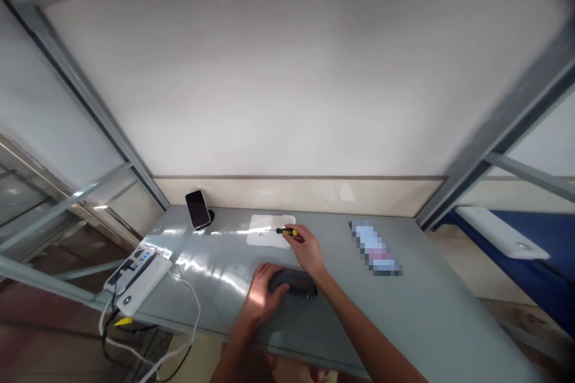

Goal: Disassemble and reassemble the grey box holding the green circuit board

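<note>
My right hand (308, 249) is closed around the handle of a small black-and-yellow screwdriver (286, 231). Its thin shaft points left over a white sheet of paper (256, 239), where several tiny dark bits, perhaps screws, lie near the tip. Whether the tip touches any of them I cannot tell. Nearer to me, my left hand (265, 294) grips the left end of a dark grey, oblong device (294, 282), thumb along its near side and fingers over the far side. The device rests on the grey tabletop, its kind unclear.
A phone on a stand (197, 209) is at the back left. A power strip (139, 266) and a white box (146, 284) with cables sit at the left edge. A pixelated phone-like object (375, 248) lies to the right. Metal posts (467, 149) frame the table (417, 305).
</note>
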Tool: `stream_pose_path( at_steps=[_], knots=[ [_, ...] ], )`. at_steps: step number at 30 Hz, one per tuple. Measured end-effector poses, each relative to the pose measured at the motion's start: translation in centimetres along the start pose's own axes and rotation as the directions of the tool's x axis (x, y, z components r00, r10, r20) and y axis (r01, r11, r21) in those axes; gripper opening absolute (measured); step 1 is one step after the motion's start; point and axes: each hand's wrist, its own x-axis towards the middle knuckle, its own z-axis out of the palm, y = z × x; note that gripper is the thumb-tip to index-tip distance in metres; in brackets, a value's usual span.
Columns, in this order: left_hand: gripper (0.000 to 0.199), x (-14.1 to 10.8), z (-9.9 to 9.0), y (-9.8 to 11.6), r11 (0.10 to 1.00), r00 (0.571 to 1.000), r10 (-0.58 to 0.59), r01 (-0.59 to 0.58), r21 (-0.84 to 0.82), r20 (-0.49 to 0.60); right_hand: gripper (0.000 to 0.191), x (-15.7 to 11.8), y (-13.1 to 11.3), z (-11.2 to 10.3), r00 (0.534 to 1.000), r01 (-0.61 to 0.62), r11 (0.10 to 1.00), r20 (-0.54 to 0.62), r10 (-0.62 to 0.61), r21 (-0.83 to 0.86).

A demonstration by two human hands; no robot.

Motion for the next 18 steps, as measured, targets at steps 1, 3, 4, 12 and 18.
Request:
stream_pose_path(
  at_steps=[1,3,4,12,18],
  knots=[
    [0.03,0.4,0.3,0.2,1.0,0.999,-0.024,0.024,0.013,-0.025,0.049,0.0,-0.3,-0.4,1.0,-0.004,1.0,-0.018,0.004,0.006],
    [0.024,1.3,1.0,0.6,0.995,0.993,-0.082,0.085,0.042,-0.082,0.053,-0.2,-0.8,-1.4,0.998,-0.019,1.0,-0.066,0.021,0.025],
    [0.024,1.7,1.4,0.8,0.992,0.988,-0.108,0.115,0.054,-0.109,0.055,-0.4,-1.1,-2.1,0.995,-0.03,0.999,-0.095,0.033,0.036],
    [0.03,2.8,2.9,2.6,0.988,0.965,-0.145,0.154,0.025,-0.22,0.058,-3.3,-4.0,-7.8,0.944,-0.076,0.992,-0.313,0.106,0.106],
    [0.027,3.8,1.6,4.3,1.0,0.963,0.007,-0.011,-0.014,-0.27,0.061,-4.3,-5.8,-9.7,0.938,-0.074,0.993,-0.331,0.102,0.095]
  ],
)
